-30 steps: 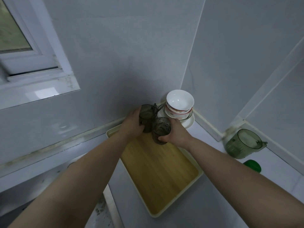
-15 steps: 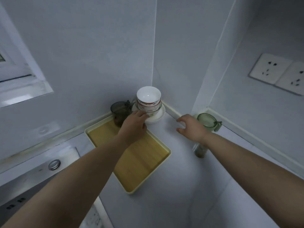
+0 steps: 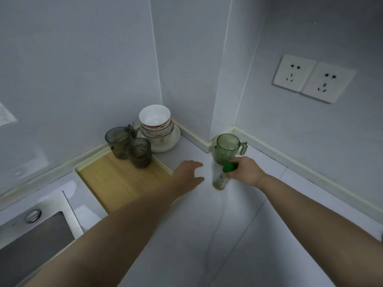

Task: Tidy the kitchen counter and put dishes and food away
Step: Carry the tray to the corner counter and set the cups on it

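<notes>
Gripping the green cap [image 3: 229,167] of the clear bottle [image 3: 218,181] from above, my right hand [image 3: 246,172] has its grip closed, I think to lift the bottle from the table [image 3: 207,224], right of frame centre. My left hand [image 3: 187,172] hovers open beside it, touching nothing.

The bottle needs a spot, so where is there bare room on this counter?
Bare: the near part of the wooden tray, in front of the two dark glasses; the counter between the tray and the right wall, nearer than the bottle. Crowded: the far corner, with bowl stack and green mug.
</notes>
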`<state>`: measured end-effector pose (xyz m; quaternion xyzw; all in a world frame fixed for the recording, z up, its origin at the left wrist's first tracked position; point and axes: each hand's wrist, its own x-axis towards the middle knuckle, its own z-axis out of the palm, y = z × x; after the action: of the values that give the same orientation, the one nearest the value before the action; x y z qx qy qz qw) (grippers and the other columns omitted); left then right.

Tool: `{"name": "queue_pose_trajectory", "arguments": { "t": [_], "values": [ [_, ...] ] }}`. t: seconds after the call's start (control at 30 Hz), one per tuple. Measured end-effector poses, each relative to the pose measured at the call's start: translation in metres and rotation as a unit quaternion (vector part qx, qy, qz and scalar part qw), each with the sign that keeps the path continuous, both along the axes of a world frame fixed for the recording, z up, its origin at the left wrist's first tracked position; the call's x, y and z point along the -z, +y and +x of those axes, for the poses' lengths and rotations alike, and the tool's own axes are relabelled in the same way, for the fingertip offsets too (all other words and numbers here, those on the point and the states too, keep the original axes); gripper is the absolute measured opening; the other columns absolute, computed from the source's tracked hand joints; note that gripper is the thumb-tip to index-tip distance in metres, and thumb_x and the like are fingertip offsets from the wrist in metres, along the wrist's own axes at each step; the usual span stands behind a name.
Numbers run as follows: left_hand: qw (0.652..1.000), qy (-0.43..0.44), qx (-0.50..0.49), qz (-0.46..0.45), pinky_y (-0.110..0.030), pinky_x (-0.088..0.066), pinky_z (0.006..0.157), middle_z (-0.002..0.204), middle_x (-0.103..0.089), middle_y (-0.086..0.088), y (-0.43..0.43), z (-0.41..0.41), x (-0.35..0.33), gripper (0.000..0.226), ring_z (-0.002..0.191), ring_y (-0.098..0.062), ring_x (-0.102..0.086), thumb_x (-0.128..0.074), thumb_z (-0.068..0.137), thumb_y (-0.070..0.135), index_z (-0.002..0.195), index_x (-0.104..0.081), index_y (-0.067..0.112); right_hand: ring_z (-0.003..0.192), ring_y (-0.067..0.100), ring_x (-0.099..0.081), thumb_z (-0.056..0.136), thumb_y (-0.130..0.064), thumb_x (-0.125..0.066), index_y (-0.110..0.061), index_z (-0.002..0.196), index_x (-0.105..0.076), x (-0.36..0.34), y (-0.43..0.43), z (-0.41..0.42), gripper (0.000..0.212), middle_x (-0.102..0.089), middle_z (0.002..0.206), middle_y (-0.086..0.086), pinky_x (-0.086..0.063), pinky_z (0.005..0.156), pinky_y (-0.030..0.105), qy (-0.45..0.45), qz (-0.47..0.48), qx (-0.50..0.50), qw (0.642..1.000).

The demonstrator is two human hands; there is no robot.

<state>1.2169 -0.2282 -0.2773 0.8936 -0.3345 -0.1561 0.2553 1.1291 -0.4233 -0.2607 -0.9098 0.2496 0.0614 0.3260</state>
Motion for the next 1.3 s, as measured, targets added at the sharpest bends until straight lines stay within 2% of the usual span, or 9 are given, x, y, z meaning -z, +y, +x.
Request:
{"name": "queue_pose_trajectory", "arguments": {
  "t": [0.13,0.23,0.33,0.4,0.47,0.6,0.77,1.03,1.3],
  "values": [
    [0.998,0.063,-0.019,-0.005,-0.03,-0.033,0.104,0.133,-0.053,0.003,-0.023,-0.01,-0.001,0.056,0.125,-0.016,-0.044,-0.074,0.079,0.032,0.13,-0.055,0.021,0.069,0.015,-0.065,0.074,-0.024,-0.079,-0.006,0.09,-0.071,-0.015,0.0,0.001,0.025,-0.071,0.078,0.011,-0.056,0.076,0.034,-0.042,0.16,0.035,0.986],
    [0.994,0.094,-0.024,-0.041,-0.035,-0.052,0.088,0.105,-0.068,-0.002,-0.034,-0.014,-0.006,0.036,0.093,-0.019,-0.065,-0.072,0.08,0.025,0.115,-0.064,0.018,0.069,0.015,-0.068,0.078,-0.02,-0.076,-0.007,0.089,-0.07,-0.028,0.003,0.007,0.018,-0.071,0.079,0.009,-0.058,0.08,0.031,-0.053,0.226,0.02,0.972],
    [0.991,0.109,-0.056,-0.059,-0.037,-0.057,0.077,0.083,-0.071,-0.002,-0.036,-0.011,-0.006,0.018,0.074,-0.018,-0.068,-0.068,0.083,0.024,0.099,-0.066,0.017,0.07,0.019,-0.068,0.084,-0.026,-0.07,-0.01,0.085,-0.068,-0.034,0.003,0.016,0.016,-0.07,0.08,0.01,-0.058,0.075,0.027,-0.056,0.267,0.001,0.962],
    [0.989,0.112,-0.075,-0.056,-0.029,-0.056,0.073,0.079,-0.07,0.002,-0.034,-0.007,-0.003,0.015,0.071,-0.013,-0.068,-0.067,0.083,0.025,0.096,-0.064,0.018,0.079,0.02,-0.064,0.087,-0.038,-0.065,-0.01,0.091,-0.067,-0.03,-0.005,0.029,0.028,-0.067,0.089,0.008,-0.054,0.07,0.023,-0.108,0.213,0.045,0.97],
    [0.984,0.128,-0.1,-0.069,-0.028,-0.057,0.073,0.078,-0.07,0.003,-0.029,-0.002,0.0,0.019,0.069,-0.01,-0.069,-0.069,0.082,0.026,0.098,-0.063,0.018,0.103,0.021,-0.055,0.083,-0.046,-0.066,-0.013,0.112,-0.062,-0.024,-0.019,0.042,0.044,-0.059,0.111,0.005,-0.047,0.082,0.028,-0.148,0.037,0.087,0.985],
    [0.98,0.136,-0.125,-0.078,-0.021,-0.053,0.068,0.082,-0.068,0.004,-0.02,0.01,-0.001,0.021,0.071,-0.008,-0.066,-0.069,0.083,0.024,0.101,-0.062,0.017,0.138,0.031,-0.024,0.074,-0.054,-0.071,-0.017,0.147,-0.025,-0.002,-0.038,0.06,0.094,-0.027,0.15,0.011,-0.026,0.112,0.043,-0.012,-0.145,0.018,0.989],
    [0.981,0.115,-0.135,-0.08,-0.014,-0.042,0.06,0.084,-0.062,0.008,-0.005,0.019,-0.004,0.021,0.069,-0.001,-0.058,-0.069,0.083,0.022,0.1,-0.058,0.02,0.135,0.03,-0.028,0.074,-0.05,-0.072,-0.018,0.149,-0.017,0.017,-0.035,0.07,0.098,-0.03,0.146,0.01,-0.033,0.107,0.046,0.005,-0.133,0.032,0.991],
    [0.985,0.091,-0.138,-0.053,-0.014,-0.039,0.057,0.082,-0.057,0.006,0.043,0.022,-0.001,0.022,0.07,-0.006,-0.053,-0.068,0.082,0.022,0.099,-0.054,0.02,0.118,0.028,-0.046,0.068,-0.059,-0.072,-0.009,0.129,-0.042,0.012,-0.009,0.065,0.084,-0.043,0.125,0.01,-0.045,0.091,0.041,0.016,-0.148,0.079,0.986],
    [0.972,0.08,-0.208,-0.07,-0.021,-0.043,0.061,0.088,-0.06,0.005,0.094,0.025,0.007,0.026,0.076,-0.01,-0.056,-0.07,0.08,0.024,0.102,-0.056,0.02,0.109,0.027,-0.05,0.062,-0.051,-0.079,-0.017,0.13,-0.045,-0.012,0.062,0.075,0.084,-0.044,0.117,0.007,-0.049,0.091,0.042,-0.103,-0.073,-0.02,0.992]
  ]
}}
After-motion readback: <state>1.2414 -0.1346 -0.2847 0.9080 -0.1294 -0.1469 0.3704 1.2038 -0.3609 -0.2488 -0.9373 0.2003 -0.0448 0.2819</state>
